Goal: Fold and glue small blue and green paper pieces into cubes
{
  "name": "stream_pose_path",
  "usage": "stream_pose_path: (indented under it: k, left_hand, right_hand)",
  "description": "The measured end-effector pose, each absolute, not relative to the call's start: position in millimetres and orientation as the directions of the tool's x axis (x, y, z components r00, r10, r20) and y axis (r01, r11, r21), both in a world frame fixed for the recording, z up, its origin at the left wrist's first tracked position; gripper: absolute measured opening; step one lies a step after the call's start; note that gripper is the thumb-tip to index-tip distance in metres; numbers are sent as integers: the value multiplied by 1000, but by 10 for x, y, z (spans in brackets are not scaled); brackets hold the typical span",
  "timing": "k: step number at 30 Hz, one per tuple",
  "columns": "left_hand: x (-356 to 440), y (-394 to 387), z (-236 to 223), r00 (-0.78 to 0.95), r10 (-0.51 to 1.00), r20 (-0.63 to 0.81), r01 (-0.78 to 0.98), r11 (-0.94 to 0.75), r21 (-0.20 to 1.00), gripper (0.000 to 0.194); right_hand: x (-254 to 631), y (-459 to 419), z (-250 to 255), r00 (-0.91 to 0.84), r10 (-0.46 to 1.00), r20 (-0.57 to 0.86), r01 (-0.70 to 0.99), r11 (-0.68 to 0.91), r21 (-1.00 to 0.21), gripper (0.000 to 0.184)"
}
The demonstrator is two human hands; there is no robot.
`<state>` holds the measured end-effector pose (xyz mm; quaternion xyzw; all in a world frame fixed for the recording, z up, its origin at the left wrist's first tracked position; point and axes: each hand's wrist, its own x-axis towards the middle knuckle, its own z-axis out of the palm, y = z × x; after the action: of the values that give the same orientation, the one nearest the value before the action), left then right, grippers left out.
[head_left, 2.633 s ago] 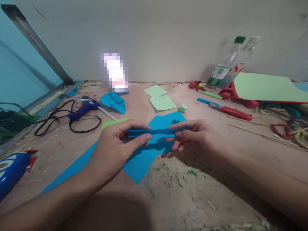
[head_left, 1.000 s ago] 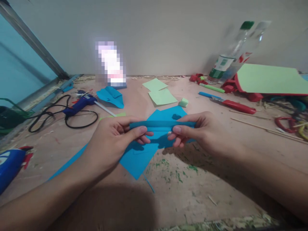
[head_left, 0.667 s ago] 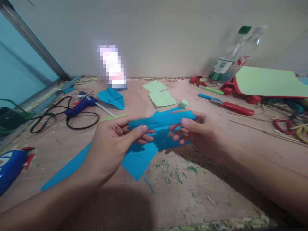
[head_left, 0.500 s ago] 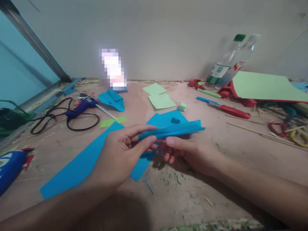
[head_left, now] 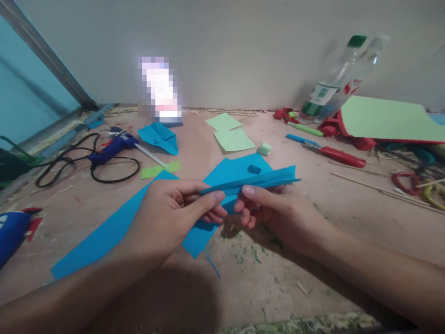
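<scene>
A folded strip of blue paper is held above the table between both hands. My left hand pinches its left end with thumb and fingers. Farther along the strip, my right hand grips it with the thumb on the near side; some fingertips are hidden behind it. Beneath and behind the strip lies a blue sheet with a small dark blue folded piece on it. A long blue sheet extends under my left forearm.
At the left are a blue glue gun with a looped cord and a crumpled blue paper. Pale green squares lie near the wall. To the right are a red-handled knife, thin sticks and bottles.
Both hands still hold the folded blue strip, which now tilts slightly more, its right end higher. The right thumb has shifted a little along it. The camera view has moved slightly.
</scene>
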<state>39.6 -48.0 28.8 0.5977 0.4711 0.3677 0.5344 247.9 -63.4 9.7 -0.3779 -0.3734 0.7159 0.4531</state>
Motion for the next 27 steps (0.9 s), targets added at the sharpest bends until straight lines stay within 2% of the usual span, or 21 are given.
stream_pose_path:
  k: [9, 14, 23, 27]
  left_hand:
    - [344, -470, 304, 294, 956, -12, 223, -56, 973, 28]
    - [364, -461, 287, 314, 948, -50, 152, 2, 988, 8]
    - [414, -465, 255, 356, 929, -95, 138, 48, 989, 16]
    - [421, -491, 237, 367, 927, -80, 98, 47, 994, 8]
  right_hand:
    - [2486, -637, 123, -285, 935, -212, -365, -310, -878, 26]
    - [2471, -637, 98, -274, 940, -205, -379, -301, -875, 28]
    - [2454, -673, 75, -306, 931, -199, -350, -304, -886, 22]
    - [2435, -684, 88, -284, 935, -214, -344, -308, -887, 24]
